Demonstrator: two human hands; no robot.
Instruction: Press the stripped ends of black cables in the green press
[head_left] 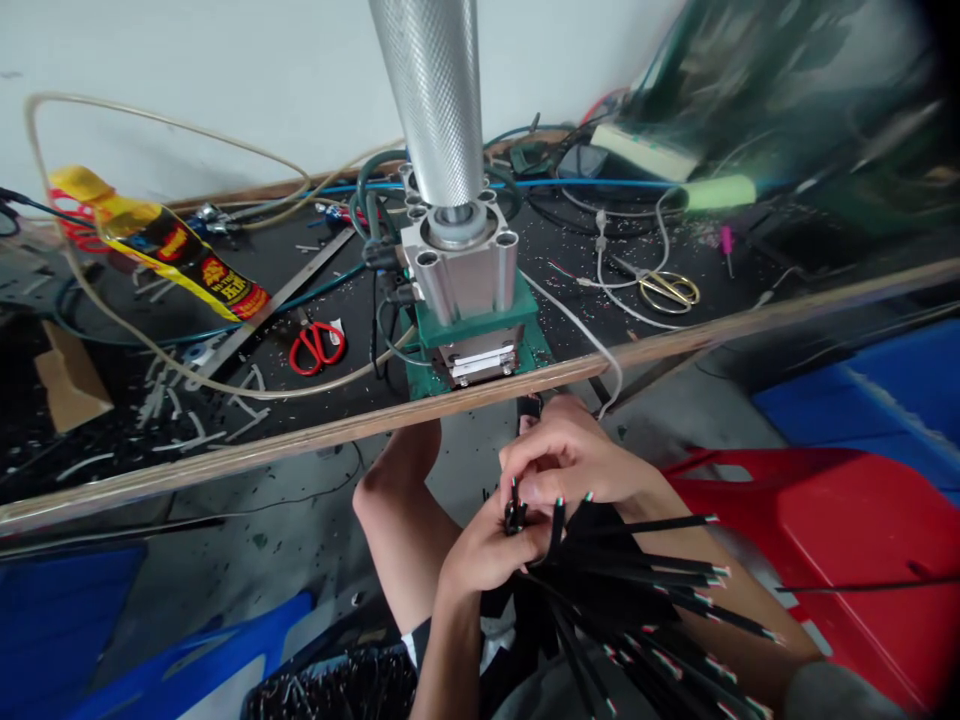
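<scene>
Above my lap, my left hand (pixel 491 550) is closed around black cables (pixel 637 560) whose ends show short red, white and green wire tips. The rest of this bundle fans out to the right across my right forearm. Just above it, my right hand (pixel 570 462) pinches the tip of one black cable (pixel 514 508) between thumb and fingers. Both hands nearly touch there, and the fingers partly cover the cable tip. A box of small dark pieces (pixel 337 685) sits low beside my left forearm; its contents are too fine to make out.
A metal pneumatic press (pixel 465 260) stands at the edge of the workbench (pixel 480 400). Red-handled scissors (pixel 316 347), a steel ruler (pixel 270 310), a yellow-black bottle (pixel 161 245) and gold-handled scissors (pixel 667 290) lie on it. A red stool (pixel 847 540) is to my right.
</scene>
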